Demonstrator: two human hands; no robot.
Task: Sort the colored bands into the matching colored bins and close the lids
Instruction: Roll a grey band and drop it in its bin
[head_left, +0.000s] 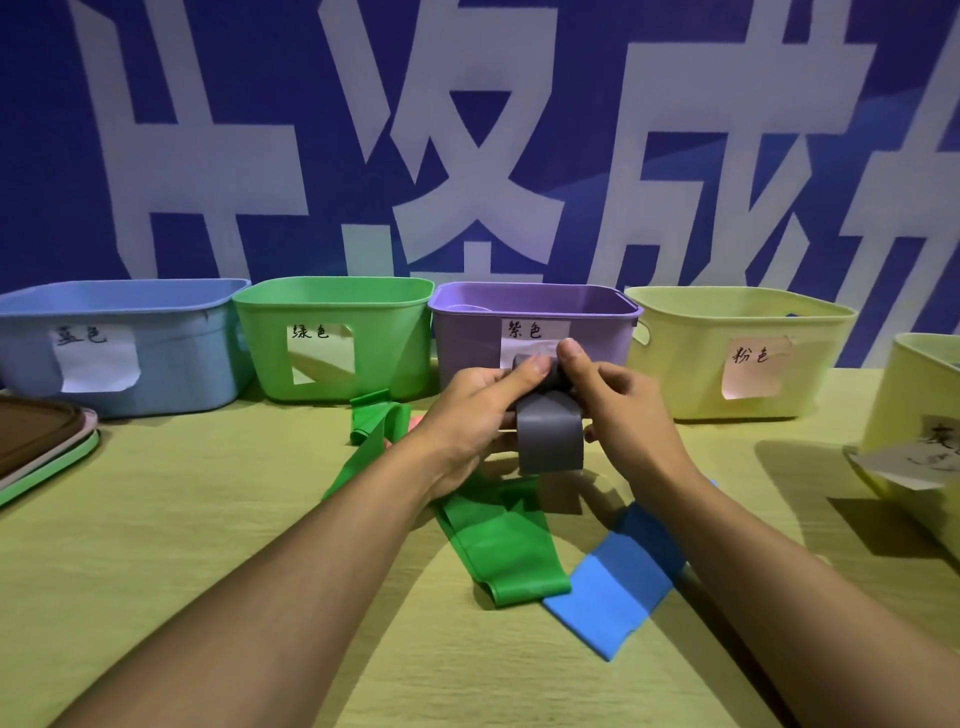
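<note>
Two hands pinch one grey band (550, 431).
Left hand (470, 415) and right hand (626, 410) grip its top; green band (498, 545) at 6 o'clock on the worktop (208, 519).

Left grip (475, 415), right grip (621, 410) raised together, both pinching

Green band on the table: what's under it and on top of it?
The green band lies on the table and overlaps an edge of the blue band. The left hand and forearm cover its middle, so anything beneath there is hidden.
</note>
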